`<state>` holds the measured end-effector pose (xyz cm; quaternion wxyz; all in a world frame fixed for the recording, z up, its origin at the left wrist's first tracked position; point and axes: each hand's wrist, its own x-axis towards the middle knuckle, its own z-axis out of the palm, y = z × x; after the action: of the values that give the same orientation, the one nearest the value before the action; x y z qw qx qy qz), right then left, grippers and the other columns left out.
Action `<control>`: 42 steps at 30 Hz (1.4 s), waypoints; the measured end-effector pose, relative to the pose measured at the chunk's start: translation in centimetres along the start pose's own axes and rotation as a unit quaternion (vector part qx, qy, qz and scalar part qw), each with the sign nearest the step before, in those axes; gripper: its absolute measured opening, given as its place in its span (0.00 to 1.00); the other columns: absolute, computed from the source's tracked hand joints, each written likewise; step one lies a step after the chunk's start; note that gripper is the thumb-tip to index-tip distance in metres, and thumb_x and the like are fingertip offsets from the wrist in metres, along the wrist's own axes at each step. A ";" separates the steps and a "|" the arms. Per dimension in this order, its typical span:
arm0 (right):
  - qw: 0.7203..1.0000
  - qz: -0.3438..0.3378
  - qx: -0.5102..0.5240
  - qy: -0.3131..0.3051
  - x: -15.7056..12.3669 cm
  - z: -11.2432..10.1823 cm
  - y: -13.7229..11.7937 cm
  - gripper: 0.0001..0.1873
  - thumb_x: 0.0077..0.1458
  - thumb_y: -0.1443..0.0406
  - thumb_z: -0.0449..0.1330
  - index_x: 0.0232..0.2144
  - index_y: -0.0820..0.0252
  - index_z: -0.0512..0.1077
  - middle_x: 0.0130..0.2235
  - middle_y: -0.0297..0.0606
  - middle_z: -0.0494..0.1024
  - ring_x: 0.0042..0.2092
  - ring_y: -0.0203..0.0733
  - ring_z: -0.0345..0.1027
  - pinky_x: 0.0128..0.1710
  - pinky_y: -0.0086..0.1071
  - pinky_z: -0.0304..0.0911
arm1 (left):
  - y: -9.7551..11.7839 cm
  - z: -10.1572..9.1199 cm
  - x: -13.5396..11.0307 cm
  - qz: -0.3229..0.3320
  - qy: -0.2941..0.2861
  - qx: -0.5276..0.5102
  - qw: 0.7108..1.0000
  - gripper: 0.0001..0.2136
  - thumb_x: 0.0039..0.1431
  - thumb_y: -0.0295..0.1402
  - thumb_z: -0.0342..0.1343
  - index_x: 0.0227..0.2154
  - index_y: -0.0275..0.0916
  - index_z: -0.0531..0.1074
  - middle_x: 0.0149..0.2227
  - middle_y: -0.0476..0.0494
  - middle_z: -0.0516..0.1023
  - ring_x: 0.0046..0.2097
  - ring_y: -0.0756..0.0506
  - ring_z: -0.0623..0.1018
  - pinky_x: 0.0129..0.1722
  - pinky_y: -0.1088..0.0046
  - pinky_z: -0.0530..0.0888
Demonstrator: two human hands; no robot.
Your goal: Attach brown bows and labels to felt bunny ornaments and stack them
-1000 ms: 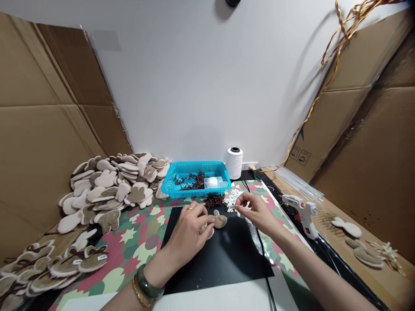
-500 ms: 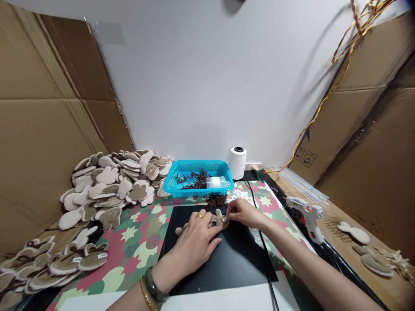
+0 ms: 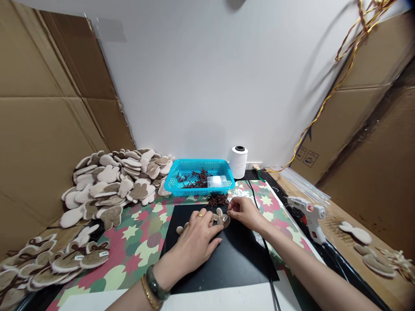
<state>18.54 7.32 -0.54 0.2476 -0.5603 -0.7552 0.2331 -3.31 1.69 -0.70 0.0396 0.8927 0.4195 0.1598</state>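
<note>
Left hand (image 3: pixel 196 237) lies flat and palm-down on the black mat (image 3: pixel 223 259), fingers loosely spread, not closed, pressing on a felt rabbit-shaped cutout (image 3: pixel 223 220) with the tip of a tan felt piece (image 3: pixel 180 230) poking out on its far side; can't tell if that's the same piece. Right hand (image 3: pixel 244 212) is curled, thumb and fingertips (image 3: pixel 231 207) pinched close together at the cutout's upper edge, seems to have hold of it, though exact contact is partly hidden. Cutout sits near the top of the mat between both hands. Just beyond: loose brown twine bows (image 3: pixel 218 200) and white lace bits (image 3: pixel 241 193). Blue plastic basket (image 3: pixel 197 192) holds more bows and a clear box (image 3: pixel 216 181), white thread spool (image 3: pixel 239 162) beside it. Big heap of felt cutouts (image 3: pixel 110 181) left of the basket, bowed pieces (image 3: pixel 66 261) lower left. Hot glue gun (image 3: pixel 308 218) lies right of the patterned sheet (image 3: pixel 136 255), with glue sticks (image 3: pixel 298 185) behind it and more felt pieces (image 3: pixel 355 233) on cardboard further right.
</note>
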 end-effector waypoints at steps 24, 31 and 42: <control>0.984 -0.112 -0.121 0.073 -4.5 -1.8 0.4 0.11 0.61 0.74 0.56 0.39 0.58 0.77 0.42 0.41 0.81 0.46 0.47 0.69 0.47 0.40 0.59 | -0.1 0.1 -0.1 0.023 0.031 0.003 0.999 0.13 0.65 0.32 0.59 0.52 0.49 0.77 0.44 0.42 0.71 0.46 0.38 0.68 0.49 0.56 0.63; 0.982 -0.024 -0.177 0.054 -6.6 -5.2 4.4 0.10 0.58 0.74 0.60 0.30 0.58 0.80 0.34 0.40 0.80 0.40 0.47 0.70 0.42 0.37 0.60 | -0.8 -0.6 -0.1 0.046 0.083 -0.049 0.994 0.11 0.66 0.29 0.57 0.48 0.46 0.78 0.42 0.44 0.73 0.46 0.40 0.72 0.50 0.58 0.62; 0.984 0.040 -0.174 0.014 -4.9 -3.6 3.7 0.07 0.55 0.73 0.65 0.26 0.60 0.77 0.35 0.42 0.78 0.40 0.48 0.69 0.39 0.35 0.57 | -1.6 -0.9 0.0 0.060 0.171 -0.071 0.981 0.11 0.67 0.27 0.52 0.39 0.42 0.80 0.37 0.46 0.76 0.41 0.43 0.75 0.48 0.60 0.61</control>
<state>24.72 3.82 -0.65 0.1472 -0.6281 -0.7575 0.1002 -4.73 2.66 -0.14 0.0208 0.8710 0.3529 0.3411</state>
